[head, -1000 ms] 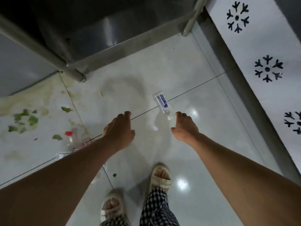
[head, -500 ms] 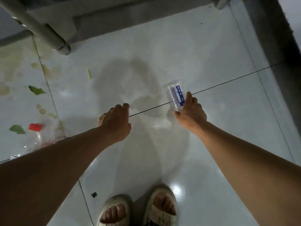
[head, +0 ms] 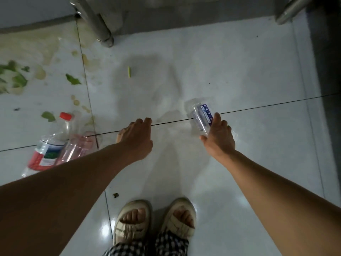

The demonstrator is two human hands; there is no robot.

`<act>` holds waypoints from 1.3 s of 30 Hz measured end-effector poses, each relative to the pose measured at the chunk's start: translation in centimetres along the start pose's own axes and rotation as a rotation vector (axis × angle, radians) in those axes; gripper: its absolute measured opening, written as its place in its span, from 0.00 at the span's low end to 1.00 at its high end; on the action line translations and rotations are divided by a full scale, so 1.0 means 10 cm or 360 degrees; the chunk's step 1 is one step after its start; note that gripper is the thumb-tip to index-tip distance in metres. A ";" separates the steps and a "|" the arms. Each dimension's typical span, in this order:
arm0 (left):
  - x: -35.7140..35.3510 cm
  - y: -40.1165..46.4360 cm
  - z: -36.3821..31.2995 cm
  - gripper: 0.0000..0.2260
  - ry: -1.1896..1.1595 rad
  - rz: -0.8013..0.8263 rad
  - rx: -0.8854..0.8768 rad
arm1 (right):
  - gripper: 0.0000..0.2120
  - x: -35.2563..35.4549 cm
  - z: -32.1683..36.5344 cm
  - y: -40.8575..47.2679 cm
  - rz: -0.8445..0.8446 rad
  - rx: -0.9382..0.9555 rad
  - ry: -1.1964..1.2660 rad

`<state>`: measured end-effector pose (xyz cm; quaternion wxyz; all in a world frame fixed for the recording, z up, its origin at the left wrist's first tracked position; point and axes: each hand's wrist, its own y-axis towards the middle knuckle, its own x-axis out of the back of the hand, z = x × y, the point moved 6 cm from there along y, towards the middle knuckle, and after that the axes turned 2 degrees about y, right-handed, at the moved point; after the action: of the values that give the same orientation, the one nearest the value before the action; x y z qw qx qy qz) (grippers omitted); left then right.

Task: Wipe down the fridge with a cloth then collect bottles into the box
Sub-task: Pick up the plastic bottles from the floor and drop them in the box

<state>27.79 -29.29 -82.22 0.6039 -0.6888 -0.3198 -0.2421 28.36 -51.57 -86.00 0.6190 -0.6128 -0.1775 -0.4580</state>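
— Right hand (head: 218,139): what's in it?
— Fingers curled round a clear bottle (head: 200,115) with a blue label, its far end poking out beyond the knuckles, over the floor (head: 239,67).
— Left hand (head: 137,139)?
— Loose, fingers relaxed, holding nothing. Two more bottles (head: 55,146) lie well off to its left.

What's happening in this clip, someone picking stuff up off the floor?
A person bends over a white tiled floor. The right hand grips a small clear plastic bottle with a blue label. The left hand hangs open, holding nothing. A clear bottle with a red cap and a pinkish clear bottle lie at left among green leaf scraps. No box is in view.
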 end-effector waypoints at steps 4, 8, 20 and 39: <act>0.19 -0.49 0.17 0.25 -0.0159 0.0028 0.0099 | 0.40 0.20 0.37 -0.44 0.0101 0.0093 0.0006; 0.38 -1.07 0.45 0.26 -0.0262 -0.0013 0.0219 | 0.40 0.37 0.80 -0.90 0.0188 0.0226 -0.0037; 0.32 -2.19 1.66 0.24 -0.0381 -0.0072 0.0546 | 0.37 0.17 1.82 -1.83 0.0301 0.0387 -0.0233; -0.94 -2.11 3.03 0.24 -0.0384 0.0099 0.0435 | 0.39 -1.53 2.36 -2.52 0.0148 0.0195 -0.0091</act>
<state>4.39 0.60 -79.36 0.6563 -0.6340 -0.3984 -0.0932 8.75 -20.16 -78.52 0.6707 -0.5942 -0.1940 -0.3994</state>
